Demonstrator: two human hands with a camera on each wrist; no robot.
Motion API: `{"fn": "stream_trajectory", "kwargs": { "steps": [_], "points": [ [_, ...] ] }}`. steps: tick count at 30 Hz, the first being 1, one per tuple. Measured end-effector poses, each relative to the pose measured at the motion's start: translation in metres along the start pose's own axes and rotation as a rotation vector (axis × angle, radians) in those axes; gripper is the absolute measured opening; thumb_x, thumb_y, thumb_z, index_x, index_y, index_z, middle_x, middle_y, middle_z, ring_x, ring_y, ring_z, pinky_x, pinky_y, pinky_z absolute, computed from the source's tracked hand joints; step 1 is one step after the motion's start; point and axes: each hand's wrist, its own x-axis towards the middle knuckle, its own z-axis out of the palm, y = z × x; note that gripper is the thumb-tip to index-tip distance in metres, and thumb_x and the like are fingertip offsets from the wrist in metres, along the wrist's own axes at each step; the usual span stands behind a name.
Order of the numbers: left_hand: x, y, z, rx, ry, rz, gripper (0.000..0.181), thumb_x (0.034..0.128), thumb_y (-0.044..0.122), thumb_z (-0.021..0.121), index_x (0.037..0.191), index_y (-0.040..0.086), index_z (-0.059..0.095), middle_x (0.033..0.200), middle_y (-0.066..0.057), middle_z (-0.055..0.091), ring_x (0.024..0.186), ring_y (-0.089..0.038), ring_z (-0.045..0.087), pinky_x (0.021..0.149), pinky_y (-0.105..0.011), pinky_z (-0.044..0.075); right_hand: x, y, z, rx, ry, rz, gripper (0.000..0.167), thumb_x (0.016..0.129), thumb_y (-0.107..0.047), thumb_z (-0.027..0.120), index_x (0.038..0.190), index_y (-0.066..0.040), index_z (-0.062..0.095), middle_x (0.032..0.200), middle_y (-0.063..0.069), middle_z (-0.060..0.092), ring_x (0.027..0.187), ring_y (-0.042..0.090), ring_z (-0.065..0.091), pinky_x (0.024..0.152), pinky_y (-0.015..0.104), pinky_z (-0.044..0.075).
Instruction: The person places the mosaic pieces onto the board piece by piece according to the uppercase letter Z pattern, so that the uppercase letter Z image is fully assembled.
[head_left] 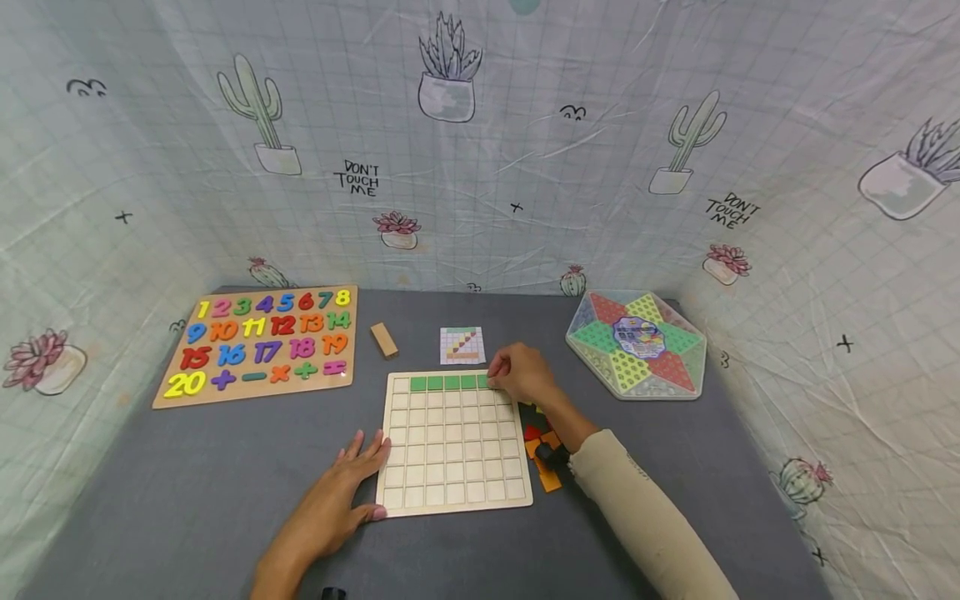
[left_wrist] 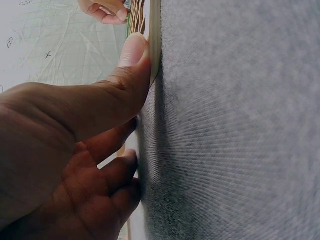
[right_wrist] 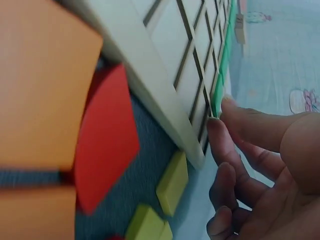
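Note:
A pale wooden grid board lies on the dark table, with several green square tiles along its top row; the top-left cell is bare. My right hand is over the board's top right corner, thumb and forefinger pinching a green tile at the end of that row. My left hand rests at the board's left edge, fingers spread and fairly straight. In the left wrist view its thumb touches the board's edge.
Orange tiles, a red piece and yellow pieces lie right of the board. Behind it are a pattern card and a small wooden block. A number board stands left, a hexagonal game box right.

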Motion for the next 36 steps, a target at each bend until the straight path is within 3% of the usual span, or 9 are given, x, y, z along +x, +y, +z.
{"fn": "stream_trajectory", "kwargs": {
  "steps": [8,15,24,32,36],
  "points": [
    [0.000,0.000,-0.001,0.003,0.005,0.012,0.093,0.0803,0.015,0.091,0.161,0.007,0.045,0.172,-0.010,0.035,0.164,-0.041,0.021,0.131,-0.064,0.023,-0.018,0.012,-0.023,0.057,-0.054,-0.010,0.009,0.092,-0.009,0.083,0.095,-0.013,0.076,0.081,0.003,0.069,0.072,0.019,0.062,0.063,0.030,0.052],
    [0.000,0.000,-0.001,0.001,-0.007,0.001,0.094,0.0809,0.016,0.091,0.162,0.007,0.044,0.172,-0.010,0.034,0.164,-0.041,0.020,0.131,-0.064,0.022,-0.046,0.030,-0.034,-0.007,-0.071,-0.036,0.013,0.088,-0.011,0.088,0.094,-0.012,0.076,0.080,0.000,0.070,0.072,0.015,0.061,0.068,0.029,0.052],
    [0.000,-0.001,-0.002,0.006,-0.009,0.003,0.094,0.0809,0.016,0.091,0.162,0.007,0.044,0.173,-0.010,0.033,0.164,-0.041,0.020,0.130,-0.065,0.022,-0.076,0.039,-0.029,-0.132,-0.121,0.003,0.020,0.085,-0.026,0.092,0.085,-0.019,0.074,0.071,-0.006,0.064,0.064,0.012,0.057,0.059,0.027,0.047],
    [0.001,0.001,-0.003,-0.002,-0.014,0.002,0.092,0.0810,0.016,0.091,0.161,0.007,0.045,0.172,-0.010,0.034,0.164,-0.041,0.020,0.131,-0.065,0.022,-0.080,0.034,-0.021,-0.174,-0.109,0.010,0.025,0.085,-0.023,0.091,0.079,-0.019,0.067,0.069,-0.004,0.060,0.062,0.015,0.056,0.056,0.028,0.046],
    [0.000,0.002,-0.003,0.000,-0.018,-0.007,0.093,0.0805,0.016,0.091,0.161,0.007,0.045,0.172,-0.010,0.034,0.164,-0.041,0.020,0.130,-0.065,0.021,-0.080,0.035,-0.022,-0.139,-0.121,0.010,0.025,0.086,-0.020,0.090,0.080,-0.017,0.066,0.070,-0.002,0.060,0.062,0.015,0.056,0.055,0.027,0.045]
  ]
}}
